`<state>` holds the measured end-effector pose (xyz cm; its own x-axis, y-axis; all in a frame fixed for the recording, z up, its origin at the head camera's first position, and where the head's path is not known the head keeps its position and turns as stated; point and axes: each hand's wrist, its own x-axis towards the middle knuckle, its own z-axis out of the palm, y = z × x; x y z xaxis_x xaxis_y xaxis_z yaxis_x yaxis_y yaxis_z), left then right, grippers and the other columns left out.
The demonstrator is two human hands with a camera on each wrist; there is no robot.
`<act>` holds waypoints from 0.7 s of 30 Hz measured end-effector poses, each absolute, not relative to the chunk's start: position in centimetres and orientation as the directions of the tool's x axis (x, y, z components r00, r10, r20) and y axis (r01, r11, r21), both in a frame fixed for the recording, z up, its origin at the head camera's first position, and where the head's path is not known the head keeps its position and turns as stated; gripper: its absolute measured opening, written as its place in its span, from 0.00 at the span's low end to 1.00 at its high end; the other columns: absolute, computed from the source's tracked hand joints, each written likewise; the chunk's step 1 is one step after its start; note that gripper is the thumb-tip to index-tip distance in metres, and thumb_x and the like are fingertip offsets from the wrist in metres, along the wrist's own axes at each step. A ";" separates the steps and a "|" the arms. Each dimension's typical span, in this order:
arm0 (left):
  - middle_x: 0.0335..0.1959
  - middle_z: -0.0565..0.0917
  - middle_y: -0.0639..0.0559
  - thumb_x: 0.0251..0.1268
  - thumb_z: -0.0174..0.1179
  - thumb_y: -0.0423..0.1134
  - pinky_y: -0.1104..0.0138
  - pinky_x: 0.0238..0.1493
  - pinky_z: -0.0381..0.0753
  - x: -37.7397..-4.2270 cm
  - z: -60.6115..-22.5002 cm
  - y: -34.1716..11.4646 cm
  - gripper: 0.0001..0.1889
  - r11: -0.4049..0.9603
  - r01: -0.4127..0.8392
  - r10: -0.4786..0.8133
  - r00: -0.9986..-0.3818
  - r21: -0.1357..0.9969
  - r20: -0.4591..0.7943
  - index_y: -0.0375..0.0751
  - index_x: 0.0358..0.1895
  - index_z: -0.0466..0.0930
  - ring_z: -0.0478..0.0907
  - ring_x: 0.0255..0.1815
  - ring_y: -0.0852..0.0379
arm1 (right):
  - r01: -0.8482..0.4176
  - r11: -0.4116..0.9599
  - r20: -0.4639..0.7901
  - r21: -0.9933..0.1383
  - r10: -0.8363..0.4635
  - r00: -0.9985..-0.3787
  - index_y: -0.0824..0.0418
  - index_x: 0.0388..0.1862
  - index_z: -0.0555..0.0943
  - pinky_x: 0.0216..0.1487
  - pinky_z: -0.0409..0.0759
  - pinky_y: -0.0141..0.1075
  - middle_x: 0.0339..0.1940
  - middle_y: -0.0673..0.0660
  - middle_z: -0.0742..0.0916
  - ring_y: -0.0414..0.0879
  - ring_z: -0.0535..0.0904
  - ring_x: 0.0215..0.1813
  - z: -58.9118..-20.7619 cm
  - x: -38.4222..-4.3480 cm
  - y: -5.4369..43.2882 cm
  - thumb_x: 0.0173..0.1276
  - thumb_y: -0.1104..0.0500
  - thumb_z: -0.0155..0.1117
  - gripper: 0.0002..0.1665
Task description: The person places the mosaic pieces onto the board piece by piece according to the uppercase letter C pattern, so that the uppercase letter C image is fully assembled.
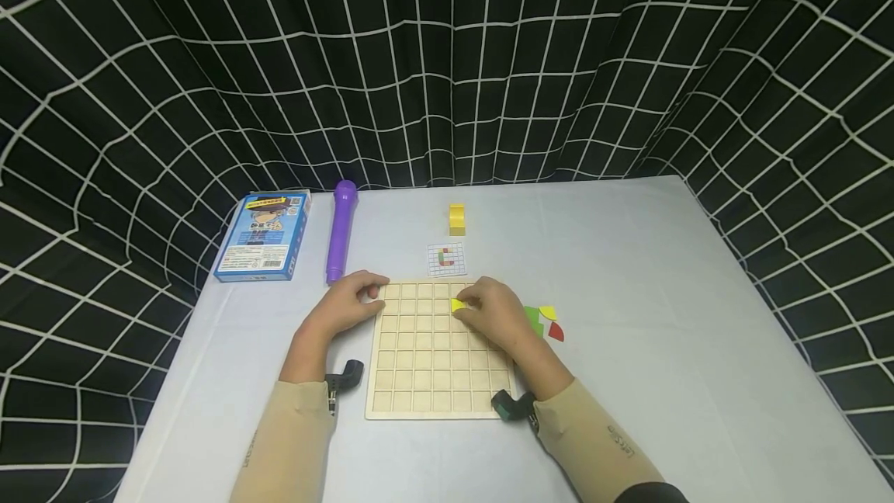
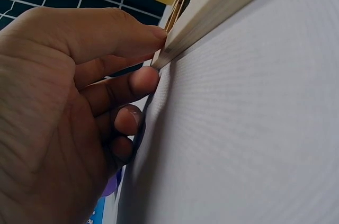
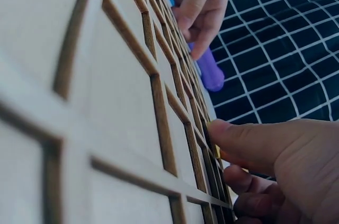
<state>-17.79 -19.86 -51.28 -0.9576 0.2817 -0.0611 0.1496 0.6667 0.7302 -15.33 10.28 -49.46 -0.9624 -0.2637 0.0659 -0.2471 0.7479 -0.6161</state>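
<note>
A pale wooden board (image 1: 423,362) with a grid of square recesses lies flat on the table. At its far left corner my left hand (image 1: 345,303) pinches the edge between thumb and fingers; in the left wrist view the thumb tip (image 2: 158,34) rests against the board's wooden side. My right hand (image 1: 497,313) pinches a small yellow piece (image 1: 457,304) over a cell near the far right of the board. Most of that piece is hidden by the fingers. Beside the right forearm lie green pieces (image 1: 533,317), a yellow piece with a curved edge (image 1: 549,313) and a red quarter-round piece (image 1: 556,331).
Just beyond the board is a small gridded card (image 1: 446,259) with a coloured pattern. Behind it stands a yellow block (image 1: 457,220) with a curved cut-out. A purple tube (image 1: 341,231) and a blue box (image 1: 264,237) lie at the far left. Black gridded cloth (image 1: 447,60) surrounds the table.
</note>
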 end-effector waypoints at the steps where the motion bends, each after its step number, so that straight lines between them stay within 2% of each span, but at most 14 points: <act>1: 0.42 0.78 0.51 0.61 0.68 0.36 0.50 0.66 0.70 -17.8 -51.3 -19.9 0.24 0.666 0.149 0.281 -0.958 0.731 -0.061 0.40 0.62 0.82 0.72 0.51 0.49 | -0.245 0.747 0.064 -0.619 -0.262 -0.963 0.59 0.44 0.91 0.44 0.79 0.40 0.36 0.49 0.85 0.45 0.78 0.39 -49.4 -15.3 10.3 0.59 0.55 0.81 0.15; 13: 0.44 0.79 0.51 0.61 0.69 0.38 0.48 0.68 0.69 -17.7 -51.3 -19.9 0.25 0.663 0.142 0.276 -0.959 0.735 -0.063 0.40 0.63 0.82 0.73 0.53 0.47 | -0.238 0.751 0.076 -0.616 -0.244 -0.967 0.59 0.46 0.90 0.44 0.80 0.43 0.35 0.49 0.84 0.46 0.80 0.39 -46.9 -15.3 11.4 0.62 0.54 0.77 0.15; 21: 0.41 0.78 0.51 0.61 0.69 0.37 0.49 0.65 0.71 -17.7 -51.2 -19.9 0.24 0.663 0.146 0.279 -0.958 0.735 -0.062 0.40 0.63 0.82 0.73 0.51 0.48 | -0.199 0.763 0.061 -0.616 -0.206 -0.977 0.59 0.49 0.90 0.36 0.75 0.41 0.36 0.51 0.84 0.46 0.74 0.33 -45.1 -15.6 13.2 0.63 0.53 0.77 0.17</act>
